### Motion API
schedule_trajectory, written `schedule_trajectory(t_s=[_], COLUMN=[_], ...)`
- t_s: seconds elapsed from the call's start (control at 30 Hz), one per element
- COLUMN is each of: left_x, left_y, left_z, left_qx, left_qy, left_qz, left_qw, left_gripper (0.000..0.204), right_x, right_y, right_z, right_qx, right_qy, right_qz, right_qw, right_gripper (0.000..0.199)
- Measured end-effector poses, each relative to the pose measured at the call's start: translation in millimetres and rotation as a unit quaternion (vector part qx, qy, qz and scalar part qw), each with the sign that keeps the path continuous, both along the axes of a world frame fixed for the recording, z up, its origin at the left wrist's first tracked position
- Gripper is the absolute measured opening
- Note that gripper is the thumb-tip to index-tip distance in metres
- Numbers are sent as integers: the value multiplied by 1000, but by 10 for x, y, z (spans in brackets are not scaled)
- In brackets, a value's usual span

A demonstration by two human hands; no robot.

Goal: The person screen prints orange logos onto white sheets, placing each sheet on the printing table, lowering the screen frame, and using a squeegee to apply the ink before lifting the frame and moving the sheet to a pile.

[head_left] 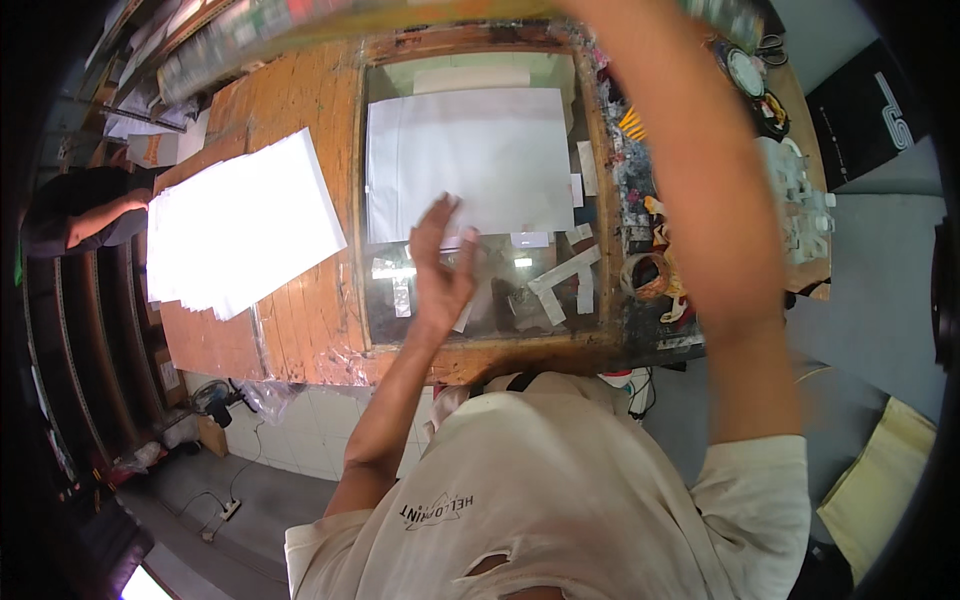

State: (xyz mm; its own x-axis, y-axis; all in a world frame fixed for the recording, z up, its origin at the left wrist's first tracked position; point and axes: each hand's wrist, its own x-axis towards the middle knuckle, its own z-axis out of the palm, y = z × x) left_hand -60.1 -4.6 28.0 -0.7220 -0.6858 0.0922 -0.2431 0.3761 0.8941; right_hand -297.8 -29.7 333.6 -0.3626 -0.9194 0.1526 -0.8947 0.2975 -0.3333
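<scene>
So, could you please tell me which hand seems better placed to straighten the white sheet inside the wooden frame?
Probably the left hand: it is open at the near edge of the white sheet. The right hand is out of view, its arm reaching up to the picture's top edge.

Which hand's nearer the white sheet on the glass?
Left: left hand over the near edge of the white sheet; right hand out of view, right arm cut off at the picture's top.

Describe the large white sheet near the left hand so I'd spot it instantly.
On the brown wooden table, find the transparent rectangular panel. The large white sheet covers much of it, with the left hand over its lower edge. Unlike the fanned white paper stack farther left, it lies over the panel.
</scene>
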Motion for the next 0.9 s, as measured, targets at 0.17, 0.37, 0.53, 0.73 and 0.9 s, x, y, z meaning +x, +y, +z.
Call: schedule_trajectory(t_s=[0.17, 0.37, 0.53, 0.73, 0.9], left_x=[408, 644, 650, 678, 545], left_y=[85, 235, 249, 282, 225], left_z=[810, 61, -557, -534, -431], left_qx=[400, 693, 678, 684, 674], left_qy=[363, 120, 70, 90, 57], left_qz=[25, 197, 254, 231, 260], left_qw=[841, 683, 686, 686, 689], left_gripper=[72, 49, 41, 41, 40], right_x=[921, 1287, 1209, 1276, 644], right_y=[648, 1006, 1001, 1025, 459], right_z=[-1395, -3020, -3319, -3477, -3606], right_qx=[-156, -17, -7, -2, -20], right_qy=[131, 100, 65, 80, 99], right_qz=[-11, -13, -25, -14, -26], right_qw=[979, 995, 998, 997, 995], right_gripper=[49, 68, 69, 82, 83])
